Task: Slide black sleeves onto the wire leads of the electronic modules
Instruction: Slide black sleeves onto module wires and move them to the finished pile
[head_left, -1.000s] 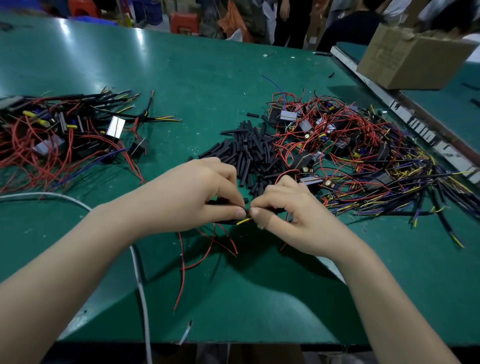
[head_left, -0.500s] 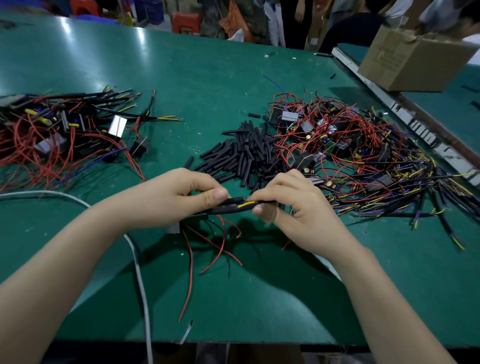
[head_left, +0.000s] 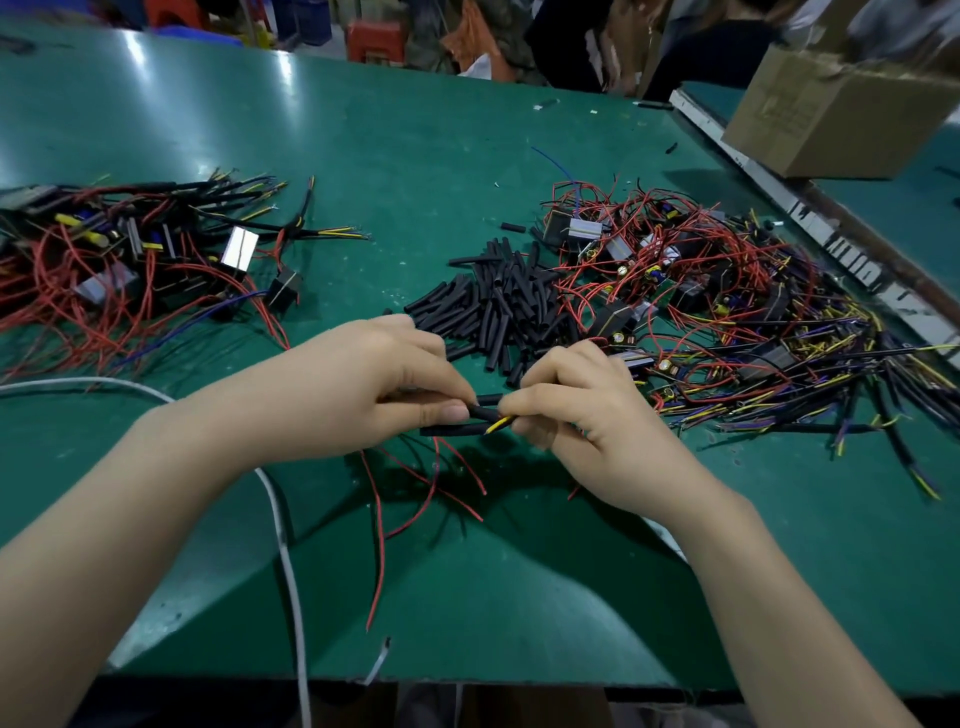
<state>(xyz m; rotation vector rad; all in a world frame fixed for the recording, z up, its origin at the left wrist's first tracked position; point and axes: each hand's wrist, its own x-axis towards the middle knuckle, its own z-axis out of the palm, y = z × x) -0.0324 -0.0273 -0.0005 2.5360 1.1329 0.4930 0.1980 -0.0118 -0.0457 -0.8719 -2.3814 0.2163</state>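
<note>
The step in hand seems to be threading. The left hand (head_left: 363, 395) pinches a black sleeve (head_left: 485, 413) above the tabletop (head_left: 415, 156), and the right hand (head_left: 587, 421) is closed on a thin yellow lead (head_left: 500, 423) at the sleeve's mouth. Next, the lead must probably go straight into the tube, without bending. The sleeves are matte, soft-looking tubes. A heap (head_left: 498, 312) of them lies just behind the hands. Loose red wires (head_left: 431, 488) hang below.
</note>
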